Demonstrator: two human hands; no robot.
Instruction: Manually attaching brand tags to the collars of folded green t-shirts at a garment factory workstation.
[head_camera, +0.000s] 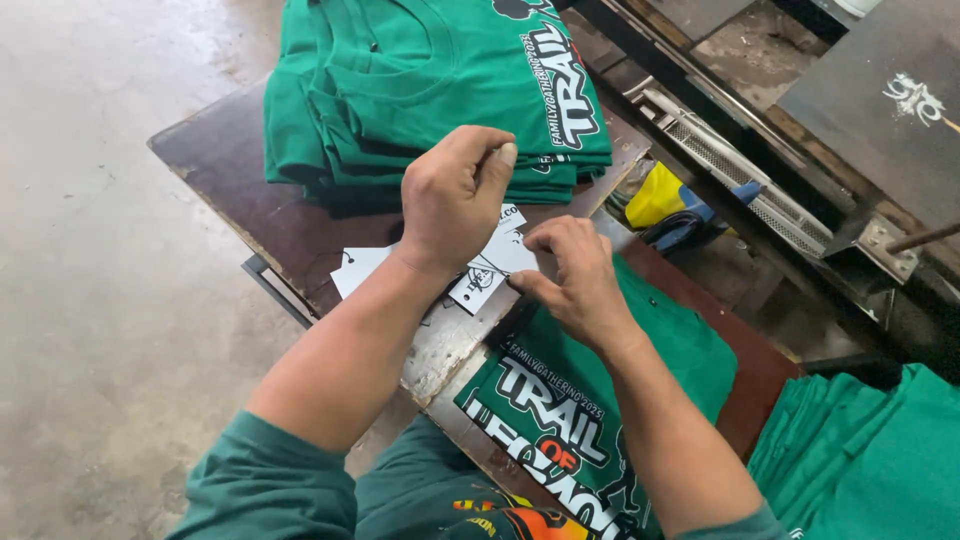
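Green T-shirts, printed in white, sit folded in a stack (430, 90) at the far edge of a worn brown work table (225, 165), while a person in green sleeves works over a scatter of white paper hang tags (490, 262) near the table's front right corner. The left hand (452, 195) is raised just above the tags, thumb and forefinger pinched together; whether anything thin is caught between them cannot be told. The right hand (572, 275) rests at the table's right edge, fingers curled down and thumb pressed against a tag, touching it. More tags (355, 268) lie behind the left wrist, partly hidden by the forearm. Below the table's front corner, another green shirt (590, 400) lies spread with its white and orange print facing up, under the right forearm. A further pile of green shirts (870, 450) rests at the lower right. Beyond the table's right edge, a yellow object (655, 195) lies beside a metal frame with mesh (730, 165). Bare concrete floor (110, 250) stretches to the left.
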